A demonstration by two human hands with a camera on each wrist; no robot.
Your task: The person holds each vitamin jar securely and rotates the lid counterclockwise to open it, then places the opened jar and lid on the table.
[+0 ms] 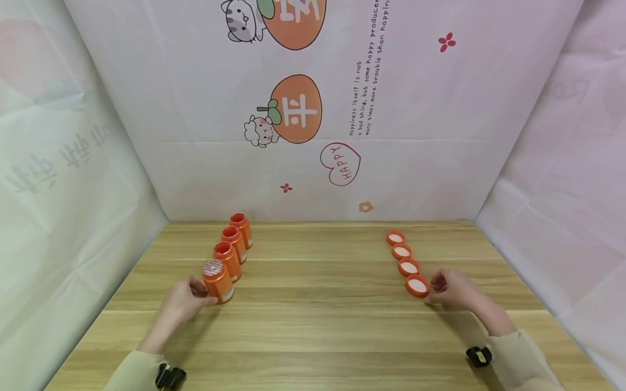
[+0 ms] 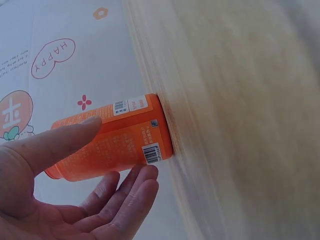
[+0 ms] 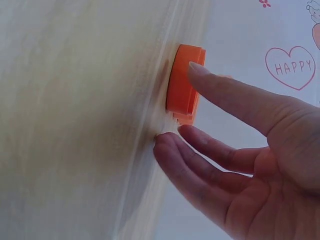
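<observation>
Several orange bottles stand upright in a slanting row at the left of the head view. The nearest bottle (image 1: 218,283) has a silvery seal over its mouth; the farther bottles (image 1: 227,262) show open red mouths. My left hand (image 1: 188,298) is beside the nearest one, thumb and loosely bent fingers around its side, and the left wrist view shows a gap below the bottle (image 2: 115,142). At the right, several orange caps lie with white liners up. Close to the nearest cap (image 1: 418,285) is my right hand (image 1: 452,292), thumb by the cap's (image 3: 185,80) rim, other fingers apart from it.
A wooden table (image 1: 313,315) carries both rows, with bare wood between them. Behind it rises a white printed backdrop (image 1: 415,174), and white sheets (image 1: 562,217) hang at both sides. Each wrist wears a small black device (image 1: 479,356).
</observation>
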